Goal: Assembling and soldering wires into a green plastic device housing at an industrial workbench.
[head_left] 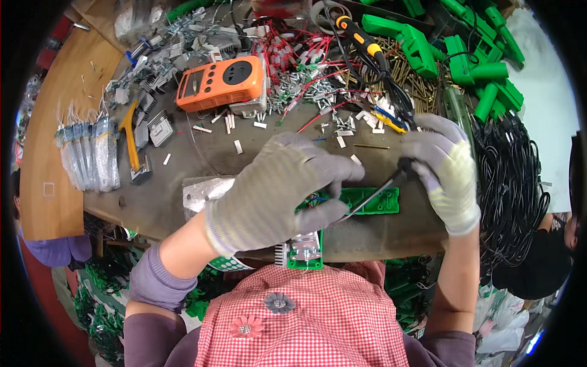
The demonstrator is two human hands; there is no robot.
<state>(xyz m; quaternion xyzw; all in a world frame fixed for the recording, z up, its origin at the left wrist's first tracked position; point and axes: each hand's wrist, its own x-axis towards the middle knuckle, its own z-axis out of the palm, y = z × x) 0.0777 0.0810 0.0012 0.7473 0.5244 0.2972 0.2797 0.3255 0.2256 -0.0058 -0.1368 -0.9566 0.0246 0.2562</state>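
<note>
A green plastic housing half [385, 202] lies at the table's near edge, its inside facing up. Coloured wires [315, 199] show in it, and a clear and metal part sits in its lower section. My left hand [275, 189], in a striped grey glove, covers the middle of the housing. Its thumb and forefinger are stretched and apart. In my gloved right hand [446, 171], a thin dark cord or rod [374, 196] is pinched by its thick black end. It slants down over the housing toward my left thumb. Motion blur hides whether it is stiff.
An orange meter [220, 83] stands among loose screws and small white pieces. Farther right are a yellow-black tool handle [361, 38] and green housings [489, 73]. Black cords [510, 177] are bundled at right; bagged parts [92, 153] and a yellow-handled tool [129, 134] lie left.
</note>
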